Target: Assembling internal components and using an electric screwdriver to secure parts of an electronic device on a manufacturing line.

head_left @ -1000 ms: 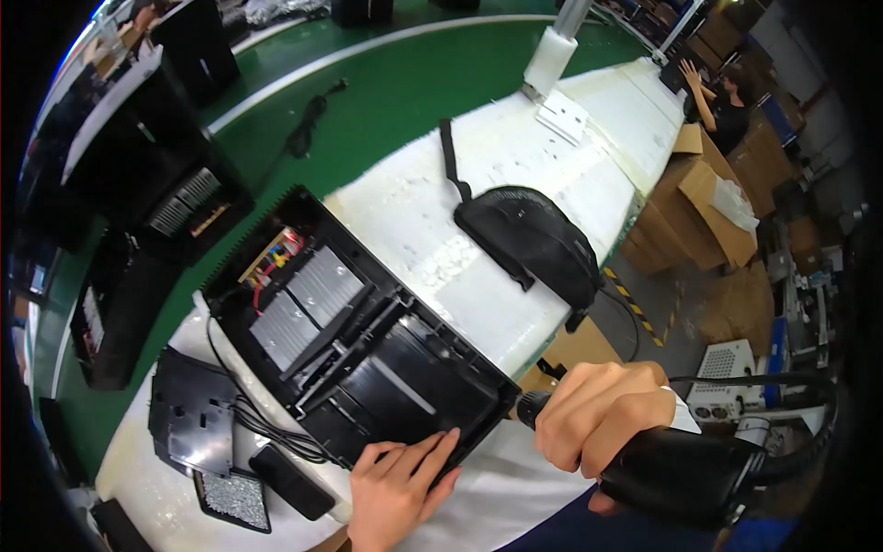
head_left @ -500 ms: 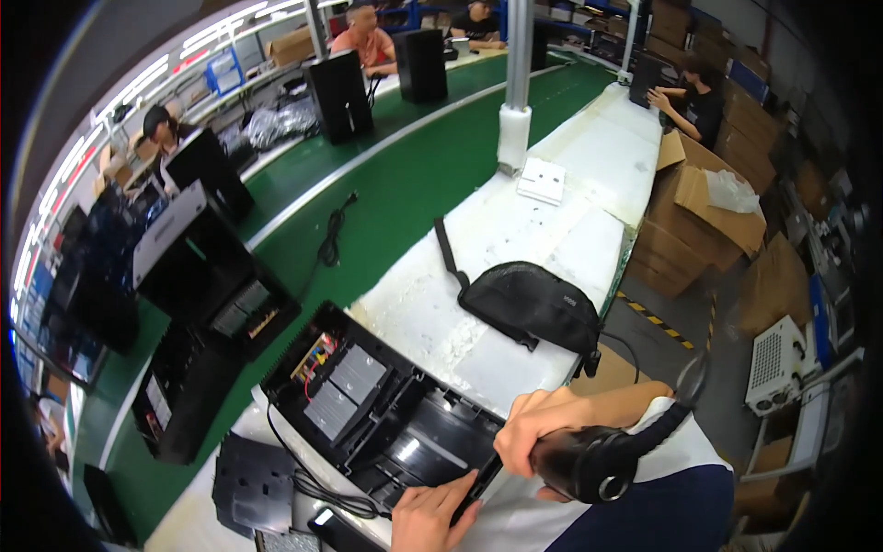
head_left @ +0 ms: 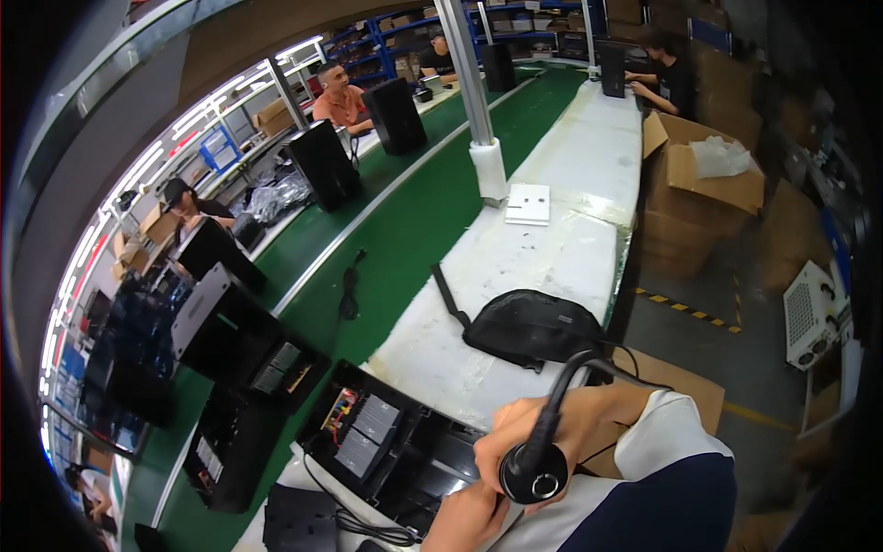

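- Open blk case (head_left: 432,477) on white worktop (head_left: 515,248), long axis upper L to lower R
- R hand (head_left: 502,440): fingers clamped on blk corded tool (head_left: 532,478), butt facing cam, tip hidden
- L hand (head_left: 467,518) by case's lower R end, fingers partly hidden, can't tell if apart

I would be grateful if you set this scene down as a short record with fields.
Right hand: gripping a black corded handheld tool; tool tip hidden
Left hand: at the near end of an open black plastic housing, partly hidden by the right hand
Inside housing: grey rectangular blocks
Farther along white-covered bench: black fabric pouch, then flat white plate
Green belt: coiled black cable
Across belt: person in orange shirt
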Motion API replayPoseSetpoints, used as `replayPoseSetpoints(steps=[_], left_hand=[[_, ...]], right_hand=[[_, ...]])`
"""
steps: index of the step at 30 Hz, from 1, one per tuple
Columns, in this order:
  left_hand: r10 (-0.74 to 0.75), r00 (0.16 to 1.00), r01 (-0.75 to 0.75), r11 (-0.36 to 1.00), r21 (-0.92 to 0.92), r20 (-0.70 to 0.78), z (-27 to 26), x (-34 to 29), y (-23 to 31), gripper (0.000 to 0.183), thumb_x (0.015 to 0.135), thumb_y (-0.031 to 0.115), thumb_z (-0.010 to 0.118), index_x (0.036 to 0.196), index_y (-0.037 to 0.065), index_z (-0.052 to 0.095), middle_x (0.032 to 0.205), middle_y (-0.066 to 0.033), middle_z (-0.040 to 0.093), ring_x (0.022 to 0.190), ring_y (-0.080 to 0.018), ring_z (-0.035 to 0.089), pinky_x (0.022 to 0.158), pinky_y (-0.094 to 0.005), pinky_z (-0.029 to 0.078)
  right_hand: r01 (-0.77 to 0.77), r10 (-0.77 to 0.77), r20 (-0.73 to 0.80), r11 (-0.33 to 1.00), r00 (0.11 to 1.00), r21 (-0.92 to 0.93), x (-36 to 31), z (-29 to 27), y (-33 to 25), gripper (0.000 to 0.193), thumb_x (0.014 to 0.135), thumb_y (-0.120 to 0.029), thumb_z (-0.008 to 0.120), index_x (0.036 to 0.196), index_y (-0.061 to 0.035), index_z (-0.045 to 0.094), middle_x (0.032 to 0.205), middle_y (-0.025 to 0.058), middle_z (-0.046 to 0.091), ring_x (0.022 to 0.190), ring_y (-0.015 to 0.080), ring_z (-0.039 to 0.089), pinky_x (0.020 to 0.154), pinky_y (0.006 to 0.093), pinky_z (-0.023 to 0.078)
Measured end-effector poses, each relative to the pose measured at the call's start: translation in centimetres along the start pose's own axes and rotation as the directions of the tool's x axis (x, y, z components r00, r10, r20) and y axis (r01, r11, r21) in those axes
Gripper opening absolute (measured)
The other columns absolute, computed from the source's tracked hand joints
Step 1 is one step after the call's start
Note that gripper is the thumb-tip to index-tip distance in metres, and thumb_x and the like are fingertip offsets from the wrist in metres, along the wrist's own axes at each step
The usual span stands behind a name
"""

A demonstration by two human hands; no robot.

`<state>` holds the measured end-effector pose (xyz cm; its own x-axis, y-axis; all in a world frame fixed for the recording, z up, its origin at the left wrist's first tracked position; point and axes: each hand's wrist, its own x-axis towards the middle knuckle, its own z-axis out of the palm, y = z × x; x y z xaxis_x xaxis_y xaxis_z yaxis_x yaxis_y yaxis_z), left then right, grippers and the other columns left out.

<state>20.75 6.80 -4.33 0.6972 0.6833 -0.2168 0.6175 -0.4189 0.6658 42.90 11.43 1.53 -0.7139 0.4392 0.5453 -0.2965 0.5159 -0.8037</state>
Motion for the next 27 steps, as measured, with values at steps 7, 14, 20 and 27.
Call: replayPoseSetpoints(steps=[7, 14, 20, 27], left_hand=[[0.184, 0.982, -0.182, 0.982, -0.055, 0.045, -0.7, 2.7, 1.8, 0.034, 0.092, 0.019, 0.056, 0.116, -0.003, 0.049, 0.086, -0.0264, 0.064, 0.072, -0.0447, 0.063, 0.062, -0.05, 0.052], [0.117, 0.992, -0.112, 0.99, -0.085, 0.052, -1.0, 4.0, 2.7, 0.037, 0.088, 0.026, 0.062, 0.108, -0.006, 0.06, 0.074, -0.027, 0.061, 0.071, -0.0451, 0.062, 0.063, -0.0486, 0.05], [-0.062, 0.933, 0.008, 0.989, -0.151, -0.353, -19.8, 8.0, 0.3, 0.027, 0.076, 0.021, 0.076, 0.074, 0.001, 0.058, 0.069, -0.0042, 0.059, 0.065, -0.0088, 0.056, 0.06, -0.0265, 0.046], [-0.232, 0.829, -0.368, 0.461, -0.808, -0.51, -32.5, 19.4, -2.6, 0.033, 0.088, 0.023, 0.064, 0.108, -0.003, 0.067, 0.101, -0.0119, 0.071, 0.087, -0.0237, 0.068, 0.08, -0.0325, 0.054]], right_hand=[[0.089, -0.094, -0.08, 0.994, 0.992, -0.063, -0.3, -4.5, -2.4, 0.045, 0.069, -0.019, 0.087, 0.101, 0.0004, 0.063, 0.096, 0.0102, 0.067, 0.078, 0.0243, 0.066, 0.068, 0.031, 0.052], [0.79, -0.553, -0.647, 0.6, 0.524, 0.126, -3.6, -11.3, -10.5, 0.033, 0.098, -0.023, 0.054, 0.105, 0.0, 0.03, 0.066, 0.009, 0.047, 0.034, 0.0192, 0.049, 0.033, 0.0265, 0.049], [0.79, -0.537, -0.791, 0.602, 0.293, -0.115, -11.3, -12.5, -9.2, 0.027, 0.097, -0.016, 0.055, 0.098, -0.0039, 0.03, 0.064, 0.0066, 0.042, 0.03, 0.0137, 0.045, 0.031, 0.0224, 0.048], [0.756, -0.574, -0.801, 0.598, 0.17, -0.267, -14.7, -11.7, -6.3, 0.027, 0.096, -0.015, 0.054, 0.096, -0.0037, 0.03, 0.065, 0.0069, 0.04, 0.029, 0.0125, 0.042, 0.027, 0.0207, 0.042]])
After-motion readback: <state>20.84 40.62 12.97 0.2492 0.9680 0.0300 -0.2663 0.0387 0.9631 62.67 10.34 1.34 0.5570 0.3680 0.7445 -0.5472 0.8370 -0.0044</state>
